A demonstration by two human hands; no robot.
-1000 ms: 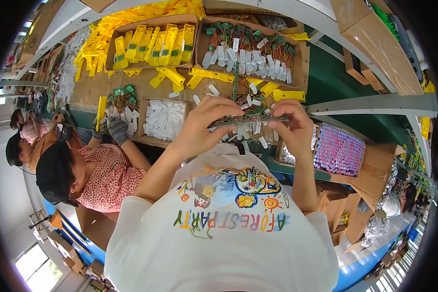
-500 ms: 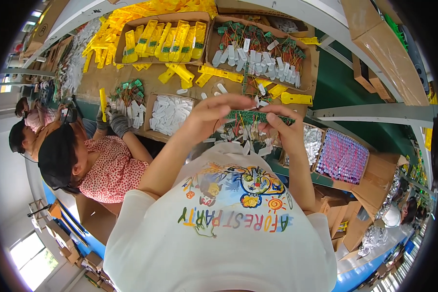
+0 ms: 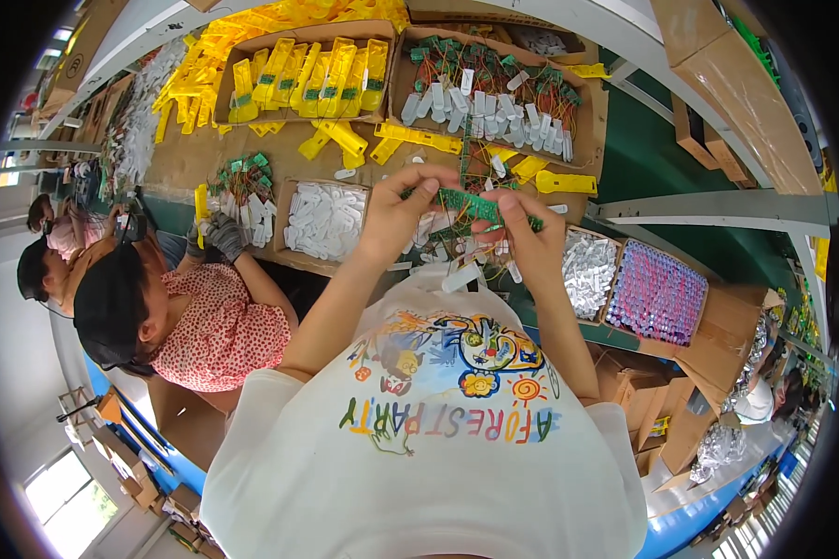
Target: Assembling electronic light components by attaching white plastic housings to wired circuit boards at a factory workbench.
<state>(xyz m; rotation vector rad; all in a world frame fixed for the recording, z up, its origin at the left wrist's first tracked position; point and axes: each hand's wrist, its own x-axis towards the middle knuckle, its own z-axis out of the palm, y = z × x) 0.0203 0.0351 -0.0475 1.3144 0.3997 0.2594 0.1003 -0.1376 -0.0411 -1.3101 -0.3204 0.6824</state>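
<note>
A strip of green circuit boards (image 3: 472,203) spans the space between my two hands, above the near edge of the table. My left hand (image 3: 403,212) pinches its left end between thumb and fingers. At the other end, my right hand (image 3: 529,233) is closed on the strip with thumb and fingertips. Thin coloured wires hang from the boards, and a white plastic piece (image 3: 461,277) dangles below, close to my shirt. More wires and white pieces lie on the table behind the strip, partly hidden by my hands.
Ahead stand a carton of yellow plastic housings (image 3: 312,79) and a carton of wired boards with white pieces (image 3: 494,102). A box of white parts (image 3: 322,219) is at left, a tray of purple-pink parts (image 3: 655,291) at right. A co-worker's gloved hands (image 3: 216,235) hold a yellow piece.
My left hand has gone from loosely spread fingers to a pinch on the strip. The strip now tilts down to the right, and the white piece hangs more plainly in view.
</note>
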